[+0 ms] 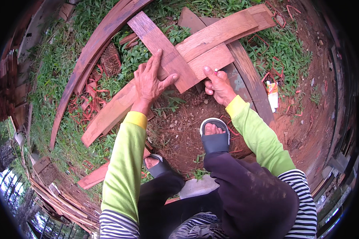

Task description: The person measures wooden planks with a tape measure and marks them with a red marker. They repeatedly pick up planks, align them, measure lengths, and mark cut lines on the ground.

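Observation:
A short reddish-brown board (pixel 155 36) lies crosswise over a long wooden plank (pixel 115 109) in front of me. My left hand (pixel 149 81) rests on these boards with fingers spread, its forefinger and thumb against the short board. Closed beside that board's near right end is my right hand (pixel 219 85). A small white-tipped thing (pixel 216 70) sticks out between its thumb and fingers; its kind is too small to make out. Just beyond the right hand, a lighter wood piece (pixel 213 59) sits alongside another plank (pixel 215 38) reaching to the upper right.
Long curved-looking planks (pixel 85 65) lie on the grass at left, and a dark plank (pixel 251 75) lies at right. Red plastic strapping (pixel 93 89) is scattered about. A white and yellow packet (pixel 272 96) lies on the soil. My sandalled foot (pixel 214 135) stands close to the boards.

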### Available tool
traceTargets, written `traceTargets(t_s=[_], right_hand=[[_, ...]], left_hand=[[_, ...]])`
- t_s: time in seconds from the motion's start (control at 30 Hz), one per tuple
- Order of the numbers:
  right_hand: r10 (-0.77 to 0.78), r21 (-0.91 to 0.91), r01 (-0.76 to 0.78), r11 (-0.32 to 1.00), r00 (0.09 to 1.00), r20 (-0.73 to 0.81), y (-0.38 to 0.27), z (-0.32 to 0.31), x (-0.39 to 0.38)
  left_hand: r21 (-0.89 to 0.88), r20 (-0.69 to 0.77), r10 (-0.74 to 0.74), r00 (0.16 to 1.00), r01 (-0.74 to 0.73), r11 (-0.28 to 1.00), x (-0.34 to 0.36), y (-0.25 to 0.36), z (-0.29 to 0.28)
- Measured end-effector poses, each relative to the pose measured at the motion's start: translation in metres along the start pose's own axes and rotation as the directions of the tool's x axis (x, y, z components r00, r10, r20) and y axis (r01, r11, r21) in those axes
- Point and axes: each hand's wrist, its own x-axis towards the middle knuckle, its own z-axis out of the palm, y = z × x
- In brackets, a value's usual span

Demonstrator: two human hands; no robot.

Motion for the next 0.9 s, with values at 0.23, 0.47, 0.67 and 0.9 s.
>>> traceTargets(t_s=[0.23, 0.47, 0.67, 0.9], right_hand=[[-0.006, 0.021, 0.006, 1.000, 1.000, -0.006, 0.0012, 0.0015, -0.0025], [-0.037, 0.049, 0.038, 0.998, 0.999, -0.005, 0.0039, 0.0011, -0.0027], [-0.041, 0.043, 0.041, 0.998, 0.999, -0.007, 0.0025, 0.0006, 0.0005], [-0.071, -0.013, 0.070, 0.997, 0.997, -0.035, 0.0050, 0.0003, 0.0009]], left_hand=[[-0.001, 0.015, -0.023, 1.000, 0.023, 1.000, -0.0020, -0.0037, 0.0002], [-0.003, 0.033, -0.031, 0.999, 0.031, 1.000, -0.0004, 0.0009, -0.0020], [0.014, -0.002, 0.034, 0.999, -0.034, 0.999, 0.0022, -0.0020, 0.0029], [0.038, 0.031, 0.010, 0.999, -0.011, 0.999, 0.0014, 0.0004, 0.0026]])
